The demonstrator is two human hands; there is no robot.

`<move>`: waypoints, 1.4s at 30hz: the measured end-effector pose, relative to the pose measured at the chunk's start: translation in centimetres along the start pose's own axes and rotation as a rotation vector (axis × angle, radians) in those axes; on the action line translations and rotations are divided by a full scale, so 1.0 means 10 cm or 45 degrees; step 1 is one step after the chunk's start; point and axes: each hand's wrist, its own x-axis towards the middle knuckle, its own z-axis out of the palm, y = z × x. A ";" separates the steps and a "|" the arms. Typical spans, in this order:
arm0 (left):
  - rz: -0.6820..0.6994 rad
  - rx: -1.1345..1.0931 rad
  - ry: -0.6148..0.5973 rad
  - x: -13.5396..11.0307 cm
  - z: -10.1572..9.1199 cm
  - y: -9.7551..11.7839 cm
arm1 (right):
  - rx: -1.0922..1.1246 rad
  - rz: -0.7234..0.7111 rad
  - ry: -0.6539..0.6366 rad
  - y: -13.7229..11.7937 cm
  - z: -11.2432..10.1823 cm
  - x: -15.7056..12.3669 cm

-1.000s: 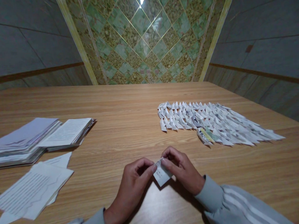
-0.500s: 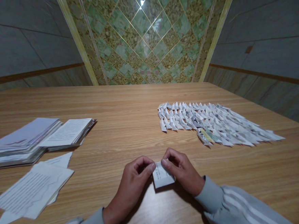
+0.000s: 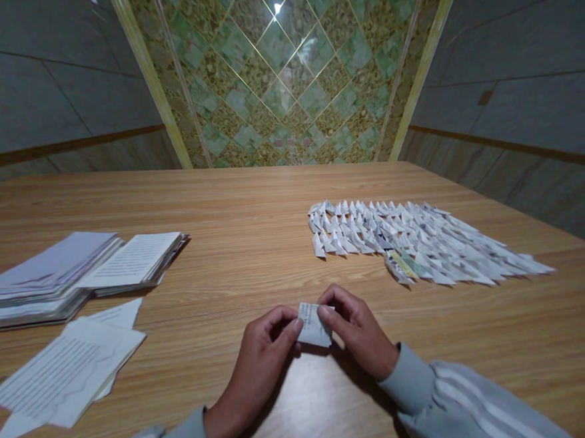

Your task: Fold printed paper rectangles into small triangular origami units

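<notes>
A small folded piece of printed paper (image 3: 314, 325) is held just above the table, between my two hands. My left hand (image 3: 268, 344) pinches its left edge, thumb on top. On the opposite side my right hand (image 3: 357, 328) grips the right edge, with its thumb pressed on the printed face. The fingers behind the paper are partly hidden. Beyond my right hand stand rows of small folded paper boats (image 3: 424, 240), packed close together. One boat with yellow and green print (image 3: 401, 266) sits at the near corner of the group.
On the wooden table (image 3: 235, 263), stacked papers (image 3: 50, 262) and a smaller printed stack (image 3: 135, 260) lie at the left. Loose printed sheets (image 3: 77, 367) overlap nearer to me. A tiled wall (image 3: 288, 86) rises behind the table's far edge.
The folded paper has moved slightly up and away from me, and its tilt has changed. Both hands keep hold of it, the right having shifted a little. The boats and stacks stay put.
</notes>
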 end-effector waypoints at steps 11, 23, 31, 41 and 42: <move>0.005 0.060 -0.055 -0.02 0.00 -0.01 | -0.025 0.041 0.028 0.01 0.01 0.00; -0.145 -0.090 -0.011 0.10 -0.13 -0.04 | -0.438 -0.217 0.022 -0.03 -0.14 0.05; -0.206 0.000 -0.070 0.11 -0.15 -0.14 | -0.787 -0.586 -0.568 0.03 -0.28 0.04; -0.030 0.620 -0.242 0.05 -0.22 -0.04 | -0.908 -0.575 -0.570 0.10 -0.32 0.04; 0.067 0.785 -0.241 0.04 -0.24 0.00 | -0.908 -0.570 -0.571 0.11 -0.32 0.04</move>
